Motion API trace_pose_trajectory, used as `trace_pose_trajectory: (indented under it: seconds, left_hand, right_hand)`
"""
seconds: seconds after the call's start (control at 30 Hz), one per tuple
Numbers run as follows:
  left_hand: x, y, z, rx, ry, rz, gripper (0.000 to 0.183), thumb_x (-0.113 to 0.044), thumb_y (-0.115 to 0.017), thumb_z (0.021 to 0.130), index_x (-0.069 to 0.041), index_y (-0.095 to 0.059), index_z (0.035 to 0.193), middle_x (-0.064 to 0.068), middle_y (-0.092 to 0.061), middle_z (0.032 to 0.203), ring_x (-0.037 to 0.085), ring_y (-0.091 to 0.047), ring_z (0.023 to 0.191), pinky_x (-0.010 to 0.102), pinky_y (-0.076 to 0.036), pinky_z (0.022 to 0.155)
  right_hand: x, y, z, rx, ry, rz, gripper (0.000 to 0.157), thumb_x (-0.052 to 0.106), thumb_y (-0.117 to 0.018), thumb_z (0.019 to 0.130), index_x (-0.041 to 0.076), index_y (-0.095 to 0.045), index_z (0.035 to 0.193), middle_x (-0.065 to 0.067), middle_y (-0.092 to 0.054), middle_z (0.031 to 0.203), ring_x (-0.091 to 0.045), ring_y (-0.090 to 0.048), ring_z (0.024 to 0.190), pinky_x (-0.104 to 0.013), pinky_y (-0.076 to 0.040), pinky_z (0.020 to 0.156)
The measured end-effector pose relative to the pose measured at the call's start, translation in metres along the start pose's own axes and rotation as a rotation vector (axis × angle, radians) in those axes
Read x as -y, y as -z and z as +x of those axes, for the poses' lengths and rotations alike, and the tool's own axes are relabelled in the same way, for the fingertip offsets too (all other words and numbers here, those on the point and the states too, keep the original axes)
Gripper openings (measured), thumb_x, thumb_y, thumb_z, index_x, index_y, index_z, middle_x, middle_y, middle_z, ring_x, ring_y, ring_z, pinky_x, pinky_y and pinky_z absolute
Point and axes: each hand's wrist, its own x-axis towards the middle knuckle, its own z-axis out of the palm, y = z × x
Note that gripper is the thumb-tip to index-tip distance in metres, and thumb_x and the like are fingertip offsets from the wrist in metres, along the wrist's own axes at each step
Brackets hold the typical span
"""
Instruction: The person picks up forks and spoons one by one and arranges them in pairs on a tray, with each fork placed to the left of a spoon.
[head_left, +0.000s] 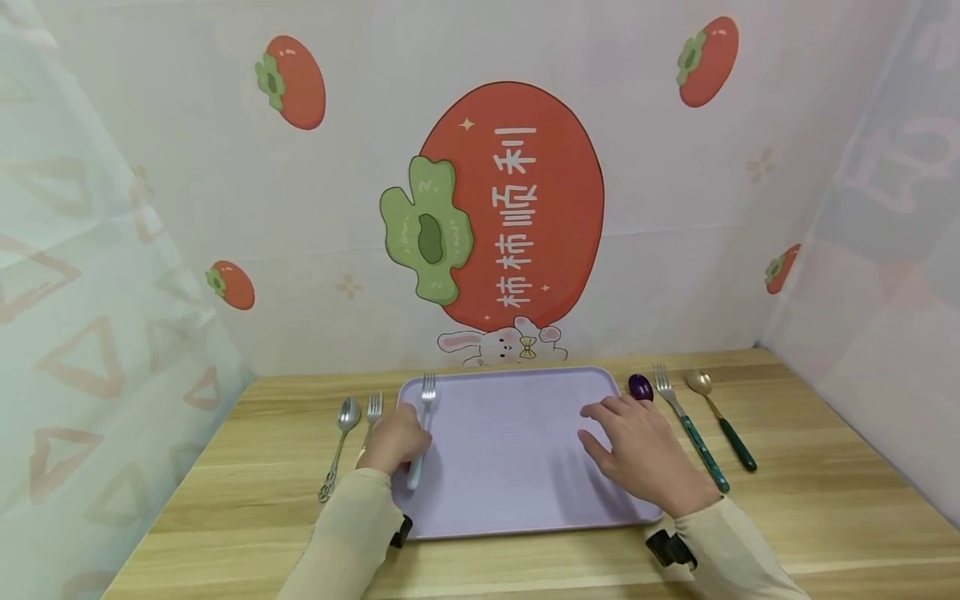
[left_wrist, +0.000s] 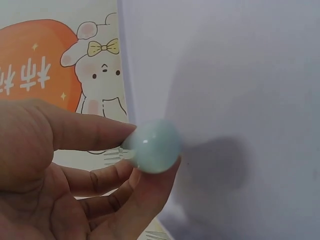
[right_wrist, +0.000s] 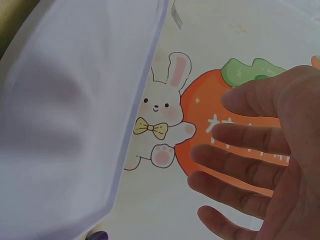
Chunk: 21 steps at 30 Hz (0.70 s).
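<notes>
In the head view my left hand pinches a fork by its pale blue handle over the left side of a lilac tray. The fork's tines point toward the back wall. Seen from the left wrist, the rounded handle end sits between the thumb and fingers, and the tray lies beside it. My right hand hovers above the tray's right side, holding nothing. Its fingers are spread and relaxed in the right wrist view.
Left of the tray lie a silver spoon with an ornate handle and another fork, partly hidden by my left hand. To the right are a purple spoon, a green-handled fork and a green-handled spoon. A printed backdrop stands behind.
</notes>
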Motion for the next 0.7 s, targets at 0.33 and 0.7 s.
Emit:
trace_pose_trajectory:
  seconds: [0.33, 0.7]
  left_hand:
    - [-0.0026, -0.0075, 0.0035, 0.028, 0.031, 0.003, 0.019, 0.002, -0.062, 0.084, 0.012, -0.057, 0.099, 0.019, -0.058, 0.078, 0.025, -0.063, 0.056, 0.033, -0.051, 0.05]
    - [-0.003, -0.0092, 0.0045, 0.028, 0.043, 0.032, 0.012, 0.0, -0.064, 0.084, 0.006, -0.056, 0.091, 0.018, -0.058, 0.076, 0.024, -0.063, 0.055, 0.033, -0.052, 0.049]
  right_hand:
    - [-0.0013, -0.0013, -0.0006, -0.007, 0.0, 0.0, 0.023, 0.021, -0.078, 0.088, 0.009, -0.073, 0.107, -0.005, -0.072, 0.101, -0.029, -0.066, 0.096, -0.048, -0.05, 0.083]
    - [-0.0005, -0.0014, -0.0004, 0.0, -0.008, 0.0, 0.023, 0.022, -0.077, 0.089, 0.009, -0.073, 0.107, -0.005, -0.072, 0.102, -0.028, -0.066, 0.096, -0.048, -0.049, 0.084]
